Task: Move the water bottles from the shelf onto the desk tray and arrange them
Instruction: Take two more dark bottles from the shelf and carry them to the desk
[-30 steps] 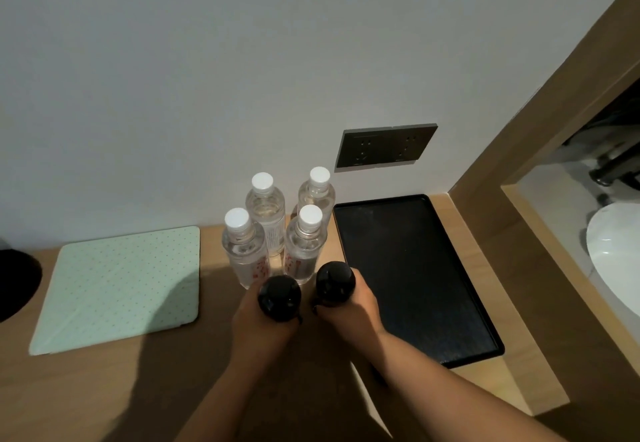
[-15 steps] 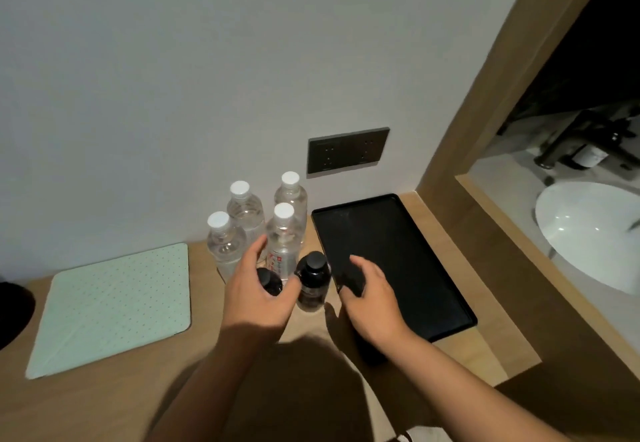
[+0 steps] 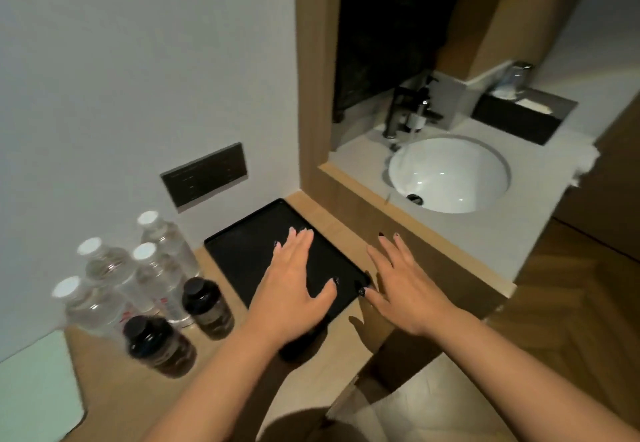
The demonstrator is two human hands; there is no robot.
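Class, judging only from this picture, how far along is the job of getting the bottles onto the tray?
Done: four clear bottles and two dark bottles stand grouped on the desk beside the tray. In hand: nothing; left hand is spread over the tray, right hand open beside it. Left: every bottle, since the tray holds none.

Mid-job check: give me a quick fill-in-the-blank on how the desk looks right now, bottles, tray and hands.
1. The number of clear water bottles with white caps is ____.
2. The number of dark bottles with black caps is ____.
3. The black tray holds ____ bottles.
4. The hand spread over the tray is the ____ hand; the other hand is beside it.

Missing words: four; two; no; left
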